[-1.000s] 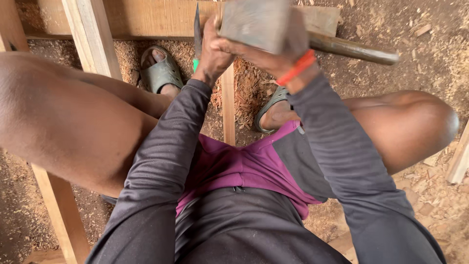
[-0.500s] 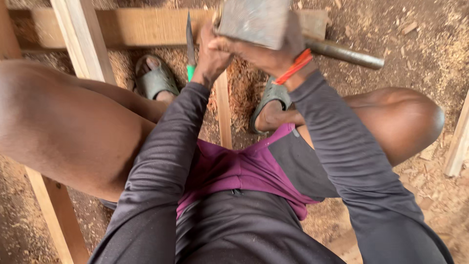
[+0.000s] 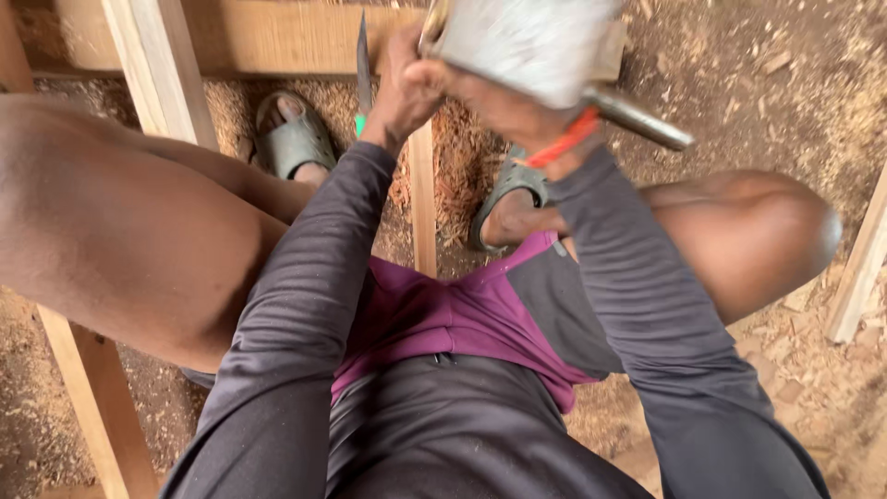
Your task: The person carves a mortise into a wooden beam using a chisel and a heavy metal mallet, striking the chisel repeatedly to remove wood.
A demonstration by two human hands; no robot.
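My left hand [image 3: 407, 85] is closed around a chisel [image 3: 362, 69] with a dark blade and a green handle end, held upright against the wooden beam [image 3: 259, 37] at the top of the view. Just right of it, my right hand [image 3: 494, 100], with an orange band at the wrist, grips a hammer. The hammer's big grey metal head [image 3: 531, 39] is blurred and sits above both hands. Its metal handle [image 3: 637, 115] sticks out to the right.
I sit with bare knees apart and a grey sandal [image 3: 296, 139] [image 3: 504, 189] on each foot. A narrow wooden slat [image 3: 422, 203] runs between my legs and a wider one [image 3: 162, 74] lies at the left. Sawdust and wood chips [image 3: 804, 83] cover the ground.
The hammer head has swung closer and now looks larger and blurred, and its handle slants down to the right. My left hand keeps the chisel in the same place.
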